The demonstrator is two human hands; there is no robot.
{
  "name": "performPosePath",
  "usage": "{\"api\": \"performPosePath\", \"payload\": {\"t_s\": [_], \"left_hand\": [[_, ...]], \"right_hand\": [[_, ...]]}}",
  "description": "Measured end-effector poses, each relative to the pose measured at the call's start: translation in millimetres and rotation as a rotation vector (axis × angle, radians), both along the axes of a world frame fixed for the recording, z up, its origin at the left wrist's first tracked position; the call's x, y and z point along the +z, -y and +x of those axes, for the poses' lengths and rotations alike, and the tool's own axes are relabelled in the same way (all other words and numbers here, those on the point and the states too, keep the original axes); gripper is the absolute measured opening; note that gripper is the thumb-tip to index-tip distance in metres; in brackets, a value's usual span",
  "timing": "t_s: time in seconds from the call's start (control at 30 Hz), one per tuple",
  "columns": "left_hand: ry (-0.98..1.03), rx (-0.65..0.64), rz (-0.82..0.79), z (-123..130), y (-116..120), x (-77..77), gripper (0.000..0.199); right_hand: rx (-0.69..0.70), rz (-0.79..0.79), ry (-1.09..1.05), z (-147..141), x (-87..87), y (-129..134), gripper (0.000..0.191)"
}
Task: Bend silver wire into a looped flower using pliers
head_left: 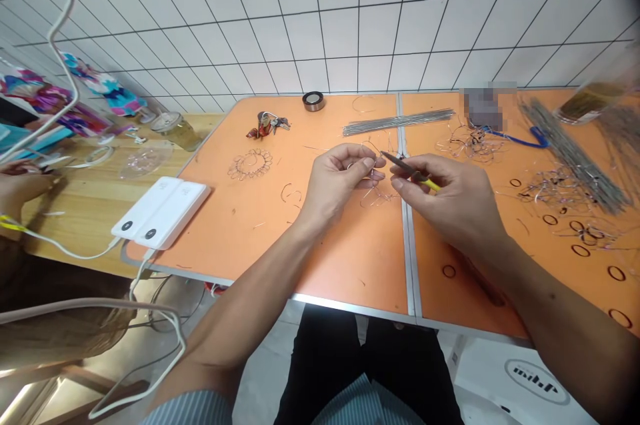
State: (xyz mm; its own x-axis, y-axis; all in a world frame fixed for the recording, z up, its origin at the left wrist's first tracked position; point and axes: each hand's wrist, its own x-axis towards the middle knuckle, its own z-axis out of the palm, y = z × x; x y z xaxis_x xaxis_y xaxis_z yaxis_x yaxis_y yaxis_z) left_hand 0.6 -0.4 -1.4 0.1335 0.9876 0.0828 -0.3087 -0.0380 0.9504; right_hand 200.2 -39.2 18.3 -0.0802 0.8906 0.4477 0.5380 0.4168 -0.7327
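Note:
Over the middle of the orange table (360,265), my left hand (343,178) pinches a thin piece of bent wire between thumb and fingers. Facing it from the right, my right hand (445,195) is closed around a slim tool (407,166) with dark metal jaws and a yellow handle. The tool's tip is close to the wire at my left fingertips; whether they touch is too small to tell. Thin wire loops (377,197) show just below the fingers. A flower-like wire ring (250,164) lies to the left of my hands.
Straight wire bundles (400,121) lie behind my hands and at the right (580,155), near tangled wire (555,188) and dark rings. A tape roll (313,101), keys (270,123) and white power banks (160,211) are around the table. Another person's hand (20,188) shows far left.

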Motion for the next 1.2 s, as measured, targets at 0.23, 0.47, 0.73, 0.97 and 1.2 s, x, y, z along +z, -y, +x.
{"api": "performPosePath", "payload": {"t_s": [0.23,0.47,0.73,0.97,1.2], "left_hand": [[0.049,0.034,-0.025,-6.2,-6.0,0.7,0.027],[0.095,-0.038,-0.084,-5.5,-5.2,4.5,0.022],[0.056,-0.103,-0.118,-1.2,-2.0,3.1,0.020],[0.061,-0.181,-0.130,-2.6,-3.6,-2.7,0.020],[0.050,-0.209,-0.154,-1.4,-3.2,-2.5,0.019]], "right_hand": [[-0.184,-0.010,-0.126,12.6,12.9,-4.6,0.010],[-0.226,-0.055,-0.187,25.2,17.6,-19.4,0.011],[-0.164,0.003,-0.124,24.9,1.2,-23.7,0.011],[-0.105,0.002,-0.108,23.5,-3.0,-23.6,0.010],[-0.103,-0.028,-0.099,22.6,-1.1,-21.3,0.009]]}}
